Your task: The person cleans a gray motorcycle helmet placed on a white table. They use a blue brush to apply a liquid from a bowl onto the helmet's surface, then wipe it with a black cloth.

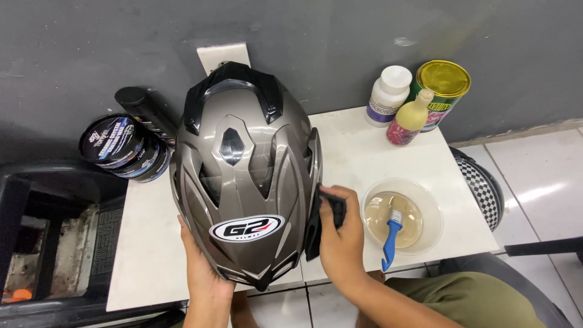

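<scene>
Grey helmet (246, 176) overhangs the worktop (364, 158) edge; left hand (203, 267) cups it, right hand (340, 234) fingers pinch a black cloth (316, 225) beside the bowl (425, 200).

Bare table (358, 155) right of helmet (246, 176); bowl (402, 215), 3 bottles (410, 118) block beyond.

A glossy grey helmet (246, 176) with black vents and an oval white-and-black badge fills the centre of the frame, crown up, tilted toward the camera above a white table. A black cloth (322, 220) is pressed flat against its right side, at centre-right, hanging down along the shell's edge.
</scene>
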